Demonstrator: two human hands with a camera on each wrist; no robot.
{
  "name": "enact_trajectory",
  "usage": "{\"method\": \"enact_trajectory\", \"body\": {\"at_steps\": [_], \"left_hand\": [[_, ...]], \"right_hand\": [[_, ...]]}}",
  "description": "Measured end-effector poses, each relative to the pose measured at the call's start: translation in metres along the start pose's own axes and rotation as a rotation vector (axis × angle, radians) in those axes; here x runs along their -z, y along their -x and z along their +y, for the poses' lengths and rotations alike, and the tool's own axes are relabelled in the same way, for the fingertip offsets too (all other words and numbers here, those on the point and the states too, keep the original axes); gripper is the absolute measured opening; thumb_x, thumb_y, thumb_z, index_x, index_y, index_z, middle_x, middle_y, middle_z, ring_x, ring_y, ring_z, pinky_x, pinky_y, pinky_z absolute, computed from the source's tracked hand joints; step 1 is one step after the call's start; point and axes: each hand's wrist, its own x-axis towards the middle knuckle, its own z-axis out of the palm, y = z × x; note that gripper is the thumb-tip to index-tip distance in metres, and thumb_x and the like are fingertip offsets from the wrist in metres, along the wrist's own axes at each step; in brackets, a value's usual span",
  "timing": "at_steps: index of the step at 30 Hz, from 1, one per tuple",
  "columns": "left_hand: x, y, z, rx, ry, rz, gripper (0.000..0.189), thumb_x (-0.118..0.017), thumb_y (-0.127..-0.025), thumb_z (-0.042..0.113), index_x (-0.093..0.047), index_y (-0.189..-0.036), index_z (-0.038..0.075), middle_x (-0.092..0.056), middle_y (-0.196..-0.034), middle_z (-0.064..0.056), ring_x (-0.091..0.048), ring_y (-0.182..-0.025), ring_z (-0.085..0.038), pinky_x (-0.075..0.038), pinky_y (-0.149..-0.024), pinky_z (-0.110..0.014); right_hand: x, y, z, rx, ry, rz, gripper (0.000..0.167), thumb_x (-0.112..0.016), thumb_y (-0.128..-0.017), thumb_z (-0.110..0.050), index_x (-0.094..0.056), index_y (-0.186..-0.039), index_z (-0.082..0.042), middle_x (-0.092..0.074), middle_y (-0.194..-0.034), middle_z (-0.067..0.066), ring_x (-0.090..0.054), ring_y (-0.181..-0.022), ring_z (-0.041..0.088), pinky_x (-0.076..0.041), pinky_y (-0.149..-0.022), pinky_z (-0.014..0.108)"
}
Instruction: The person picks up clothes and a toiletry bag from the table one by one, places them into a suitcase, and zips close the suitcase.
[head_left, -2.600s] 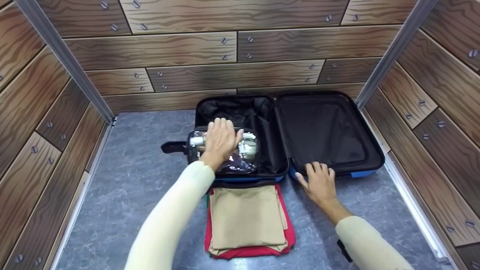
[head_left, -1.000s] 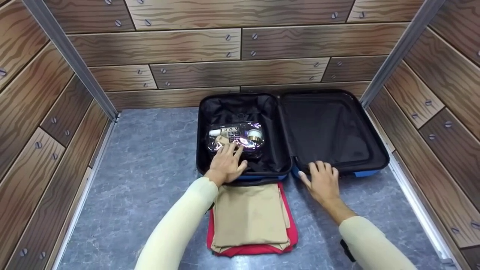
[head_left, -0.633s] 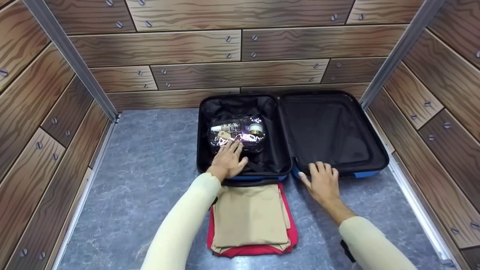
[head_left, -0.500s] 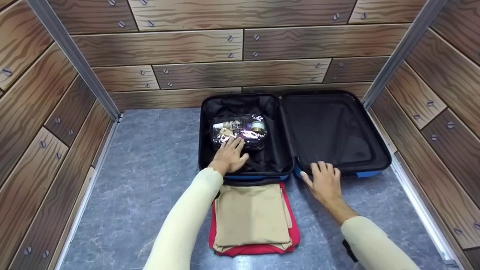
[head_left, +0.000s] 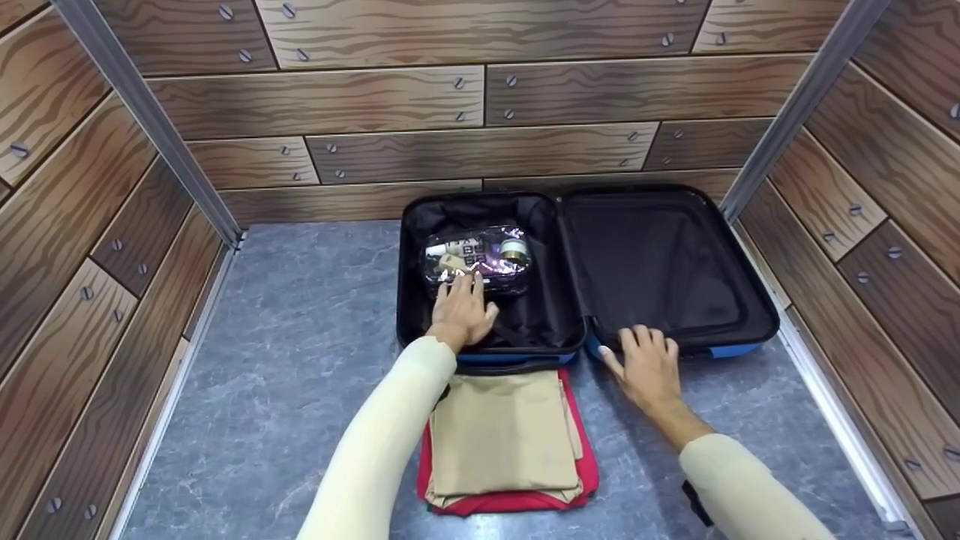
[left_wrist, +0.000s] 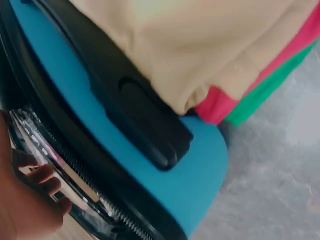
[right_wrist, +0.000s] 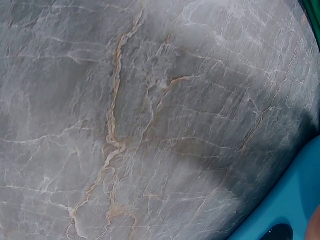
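Note:
In the head view my left hand (head_left: 461, 311) reaches into the left half of the black-lined suitcase (head_left: 491, 351). Its extended fingers touch the front side of a clear toiletry bag (head_left: 487, 255) with black trim, which lies in that half. Through the clear plastic show a tube, a white-lidded jar and other small items. The left wrist view has the bag's zipper (left_wrist: 75, 165) close to my fingers. My right hand (head_left: 649, 371) rests on the front rim of the other suitcase half (head_left: 660, 262), fingers over the edge, thumb apart.
Folded beige clothing (head_left: 502, 435) lies on red clothing (head_left: 589, 465) in front of the suitcase, against its carry handle (left_wrist: 145, 115). Green fabric (left_wrist: 270, 85) peeks out underneath. Wood-patterned walls (head_left: 397, 97) enclose the grey floor (head_left: 285, 337) behind and at both sides.
The toiletry bag has gone from the suitcase's front left edge down into the left half, then slid farther back. My left hand moved from its top to its front side. The right hand stayed put.

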Motion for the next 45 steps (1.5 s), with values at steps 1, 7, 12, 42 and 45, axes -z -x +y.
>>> {"method": "enact_trajectory", "body": {"at_steps": [1,7,12,42,45], "left_hand": [[0.001,0.0,0.001,0.0,-0.012,-0.011,0.069,-0.029,-0.102,0.043,-0.02,-0.159,0.005,-0.026,-0.164,-0.011,-0.02,-0.153,-0.028,-0.016,-0.123,-0.048],[-0.003,-0.008,-0.002,-0.003,-0.003,-0.071,0.071,-0.031,-0.103,0.044,-0.015,-0.159,0.004,-0.016,-0.167,-0.011,-0.016,-0.154,-0.027,-0.015,-0.123,-0.049],[-0.012,-0.02,-0.007,0.014,0.023,-0.08,0.074,-0.036,-0.102,0.044,-0.015,-0.159,0.002,-0.006,-0.168,-0.012,-0.017,-0.154,-0.028,-0.015,-0.123,-0.051],[-0.001,-0.047,0.017,-0.056,0.005,-0.13,0.072,-0.038,-0.102,0.047,-0.016,-0.161,0.012,-0.013,-0.168,-0.001,-0.008,-0.156,-0.021,-0.014,-0.122,-0.054],[-0.002,-0.054,0.024,-0.059,0.027,-0.121,0.074,-0.04,-0.101,0.048,-0.015,-0.161,0.013,-0.012,-0.169,0.0,-0.008,-0.156,-0.021,-0.015,-0.122,-0.055]], "right_hand": [[0.0,0.0,0.001,-0.003,0.002,-0.001,0.047,-0.061,-0.095,-0.046,-0.06,-0.112,-0.002,-0.057,-0.114,0.02,-0.05,-0.11,0.043,-0.035,-0.093,0.06],[0.001,-0.002,0.001,-0.012,0.012,-0.001,0.047,-0.06,-0.095,-0.047,-0.06,-0.112,-0.003,-0.057,-0.114,0.019,-0.049,-0.111,0.042,-0.035,-0.094,0.06],[0.002,-0.002,-0.001,-0.015,0.011,-0.012,0.047,-0.06,-0.095,-0.047,-0.061,-0.112,-0.003,-0.057,-0.115,0.019,-0.05,-0.111,0.042,-0.034,-0.094,0.059],[-0.001,-0.001,-0.002,-0.022,0.025,-0.009,0.045,-0.061,-0.095,-0.046,-0.06,-0.112,-0.004,-0.057,-0.115,0.019,-0.049,-0.111,0.041,-0.034,-0.096,0.059],[0.001,-0.001,0.0,-0.021,0.028,-0.008,0.045,-0.061,-0.095,-0.046,-0.061,-0.112,-0.004,-0.057,-0.115,0.018,-0.05,-0.111,0.041,-0.034,-0.095,0.058]]}}
